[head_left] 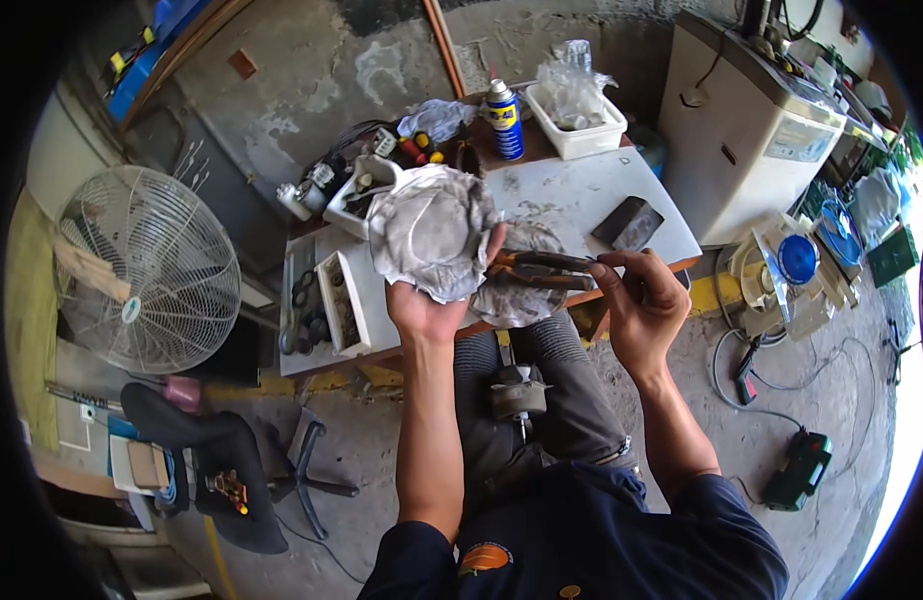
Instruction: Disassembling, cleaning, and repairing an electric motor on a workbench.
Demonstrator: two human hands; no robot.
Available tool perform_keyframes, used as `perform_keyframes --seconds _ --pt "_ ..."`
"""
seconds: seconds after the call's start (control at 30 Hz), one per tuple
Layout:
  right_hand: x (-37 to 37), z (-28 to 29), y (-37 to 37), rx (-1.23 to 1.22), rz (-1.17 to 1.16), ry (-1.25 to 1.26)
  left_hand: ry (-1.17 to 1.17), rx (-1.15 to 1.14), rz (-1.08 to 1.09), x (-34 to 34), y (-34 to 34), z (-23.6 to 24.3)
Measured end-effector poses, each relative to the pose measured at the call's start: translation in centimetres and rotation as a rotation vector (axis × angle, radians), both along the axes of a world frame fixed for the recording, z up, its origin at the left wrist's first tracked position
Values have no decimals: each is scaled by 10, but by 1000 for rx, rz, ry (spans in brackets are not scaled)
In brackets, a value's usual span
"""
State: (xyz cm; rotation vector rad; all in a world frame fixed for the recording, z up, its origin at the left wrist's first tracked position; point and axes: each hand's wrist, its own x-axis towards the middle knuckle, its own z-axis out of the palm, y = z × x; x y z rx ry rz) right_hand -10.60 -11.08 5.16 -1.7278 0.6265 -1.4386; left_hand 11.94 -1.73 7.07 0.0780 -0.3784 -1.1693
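Observation:
A crumpled, grey-stained white cloth is spread over the upturned palm of my left hand, which grips it with the thumb at its right side. My right hand is closed in a pinch, its fingertips beside the end of orange-and-black pliers. What the fingertips hold is too small to make out. Below the pliers, a second dirty cloth hangs at the table's near edge. A grey cylindrical motor-like part with a shaft sits between my legs.
On the white table stand a blue spray can, a white bin with plastic bags, a dark block and a narrow tray. A large fan and office chair are left; cables and a green tool lie right.

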Motion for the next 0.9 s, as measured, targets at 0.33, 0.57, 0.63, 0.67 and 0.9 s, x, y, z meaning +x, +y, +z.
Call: perform_keyframes --seconds 0.33,0.57,0.63,0.67,0.9 --pt "30 -11 34 141 131 -48 -58 225 110 57 95 -90" --pt "84 7 82 80 340 32 -188 522 567 -17 114 -68" --pt "103 7 101 165 457 118 -158 470 549 -25 120 -68" --pt "110 2 109 267 536 155 -80 429 517 -32 125 -62" --pt "115 -22 131 66 600 180 117 330 484 -56 160 -58"
